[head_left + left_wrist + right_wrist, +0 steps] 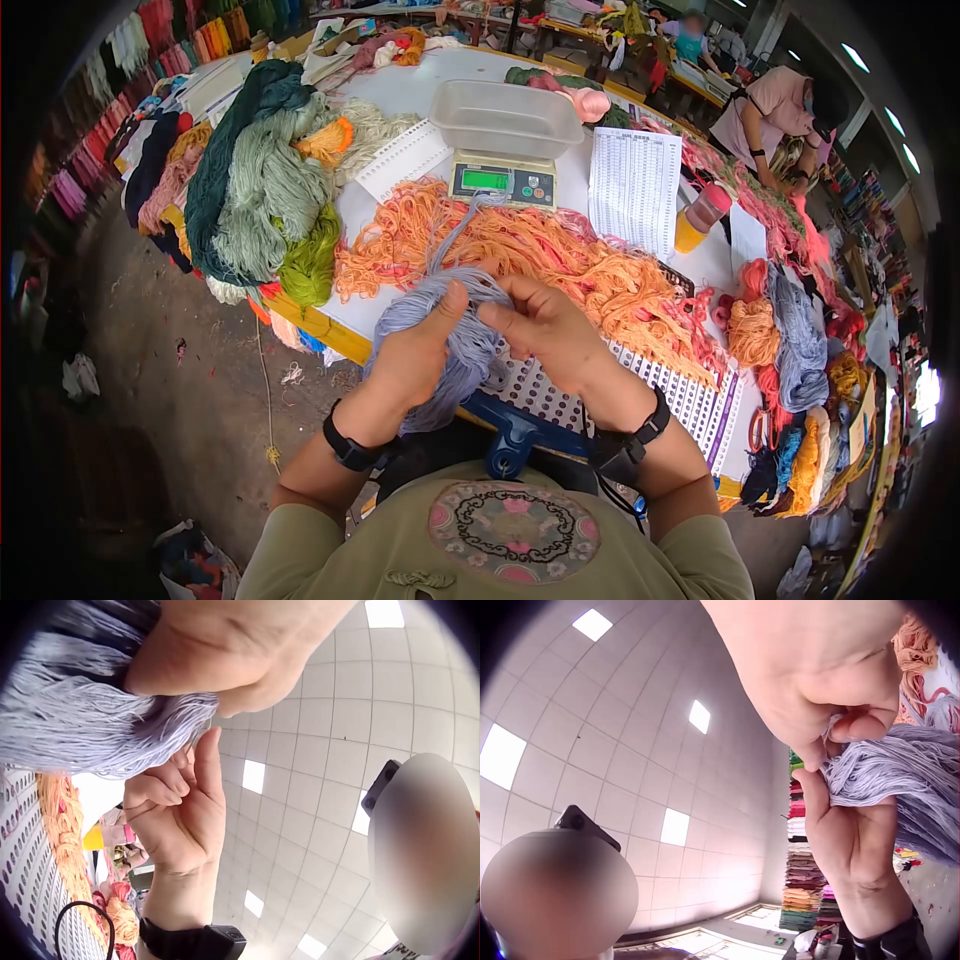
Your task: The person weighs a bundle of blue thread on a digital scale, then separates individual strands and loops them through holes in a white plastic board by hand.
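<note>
A thick skein of lavender-grey yarn [478,345] hangs in front of the person's chest. My left hand [415,355] grips it near its top, thumb up along the near side, and in the left wrist view the skein [67,712] fans away from that hand. At the skein's top right my right hand [560,335] has its fingers curled, pinching thin strands, as the right wrist view of this hand [817,667] also shows. A loose lavender tail [447,235] runs from the skein up over orange yarn [540,245] toward the scale.
Behind the orange yarn stands a digital scale [503,182] bearing a clear plastic tub [507,115]. A printed sheet [633,185] and a yellow-and-pink jar [700,222] are to its right. Green skeins [265,190] heap at left; a perforated white surface [640,400] lies under the right arm.
</note>
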A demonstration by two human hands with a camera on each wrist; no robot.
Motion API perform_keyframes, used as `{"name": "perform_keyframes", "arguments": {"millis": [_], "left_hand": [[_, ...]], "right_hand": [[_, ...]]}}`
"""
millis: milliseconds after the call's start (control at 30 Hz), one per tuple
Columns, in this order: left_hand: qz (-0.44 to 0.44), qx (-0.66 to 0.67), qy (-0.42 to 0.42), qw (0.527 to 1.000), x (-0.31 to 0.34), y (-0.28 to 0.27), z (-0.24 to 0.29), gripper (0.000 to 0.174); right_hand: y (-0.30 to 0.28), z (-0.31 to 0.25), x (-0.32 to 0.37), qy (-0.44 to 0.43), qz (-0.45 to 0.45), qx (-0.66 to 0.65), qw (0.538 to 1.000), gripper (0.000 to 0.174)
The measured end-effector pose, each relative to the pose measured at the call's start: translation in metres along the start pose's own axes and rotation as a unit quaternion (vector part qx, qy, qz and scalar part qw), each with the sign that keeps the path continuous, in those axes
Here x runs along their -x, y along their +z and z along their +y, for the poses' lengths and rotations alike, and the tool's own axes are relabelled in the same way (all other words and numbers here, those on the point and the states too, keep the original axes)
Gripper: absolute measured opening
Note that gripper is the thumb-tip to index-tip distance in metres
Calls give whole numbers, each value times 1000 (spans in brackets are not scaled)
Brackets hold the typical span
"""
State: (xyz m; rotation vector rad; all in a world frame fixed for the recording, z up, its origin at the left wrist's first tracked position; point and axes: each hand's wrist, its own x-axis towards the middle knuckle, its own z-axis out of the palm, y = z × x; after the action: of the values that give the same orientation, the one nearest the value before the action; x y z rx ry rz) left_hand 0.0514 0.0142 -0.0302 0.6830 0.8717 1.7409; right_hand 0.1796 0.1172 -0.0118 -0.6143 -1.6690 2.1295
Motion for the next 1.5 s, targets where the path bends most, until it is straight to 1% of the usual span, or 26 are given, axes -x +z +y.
{"name": "perform_keyframes", "arguments": {"millis": [100, 200, 267, 333, 467, 533, 567, 600, 667, 700, 733, 767, 800, 833, 933, 967, 1000, 1067, 1167, 1200, 1233, 1300, 1333, 1400, 1467, 1500], "left_hand": [[22, -52, -12, 998, 1, -8, -3, 46], [22, -35, -14, 999, 1, -10, -6, 43], [18, -7, 9, 1000, 2, -6, -6, 39], [16, -8, 70, 997, 2, -4, -6, 32], [21, -38, 79, 996, 1, -6, -6, 28], [44, -116, 95, 988, 4, 2, 0, 20], [45, -115, 96, 988, 4, -2, -3, 20], [76, -210, 103, 969, 4, -10, -6, 26], [104, -302, 110, 941, 9, -24, -7, 35], [7, -109, 67, 992, 13, -29, -2, 42], [-90, 90, 20, 992, 19, -36, 4, 51], [-148, 261, -35, 953, 32, -48, 13, 57], [-200, 422, -88, 880, 47, -61, 28, 64], [-166, 443, -62, 879, 63, -60, 62, 67], [-113, 275, 205, 932, 82, -98, 126, 41], [-99, 241, 192, 946, 88, -103, 147, 27], [22, 321, 203, 925, 97, -105, 167, 26], [26, 311, 199, 929, 102, -144, 190, 25], [10, 260, 205, 943, 135, -271, 237, 22], [38, 277, 184, 942, 149, -297, 252, 20], [-6, 253, 208, 945, 159, -339, 266, 20], [216, 118, 313, 917, 213, -497, 324, 21], [235, 36, 339, 910, 213, -453, 302, 24], [375, -238, 358, 821, 199, -345, 263, 25], [367, -36, 365, 855, 192, -376, 265, 24], [352, 105, 354, 861, 181, -400, 260, 22]], "right_hand": [[4, -4, 3, -30, -10, 140, 990, 18], [1, -3, 3, -11, 35, 96, 995, 13], [-6, 0, 2, 10, -26, -70, 997, 14], [-1, -1, 3, 7, -16, -83, 996, 14], [-5, 5, 1, 9, 11, -85, 996, 16], [-4, 3, 3, 19, 6, -92, 996, 16], [-5, 2, 3, 29, 2, -100, 995, 16], [-7, 1, 4, 29, 2, -99, 995, 16], [-18, -3, 7, 116, -144, -38, 982, 16], [-21, -12, 13, 115, -143, -37, 982, 16], [-22, -28, 22, 84, -103, -23, 991, 14], [-28, -39, 29, 53, -63, -9, 997, 12], [-43, -46, 36, 27, -38, -51, 998, 11], [-63, -52, 46, 2, -11, -92, 996, 10], [-127, -54, 72, 2, 126, -36, 991, 13], [-152, -49, 81, 16, 172, 6, 985, 15], [-172, -43, 90, 35, 244, 52, 968, 17], [-216, -27, 110, 51, 358, 148, 920, 19], [-319, 7, 151, -5, 456, 338, 823, 19], [-343, 5, 170, 11, 483, 372, 792, 19], [-365, 3, 188, 26, 509, 405, 759, 20], [-408, 2, 223, 1, 568, 475, 672, 20], [-438, 4, 244, 2, 567, 477, 671, 20], [-481, 6, 271, 145, 534, 624, 552, 21], [-400, -26, 236, 140, 430, 300, 840, 22], [-351, -45, 214, 178, 390, 125, 895, 23]]}}
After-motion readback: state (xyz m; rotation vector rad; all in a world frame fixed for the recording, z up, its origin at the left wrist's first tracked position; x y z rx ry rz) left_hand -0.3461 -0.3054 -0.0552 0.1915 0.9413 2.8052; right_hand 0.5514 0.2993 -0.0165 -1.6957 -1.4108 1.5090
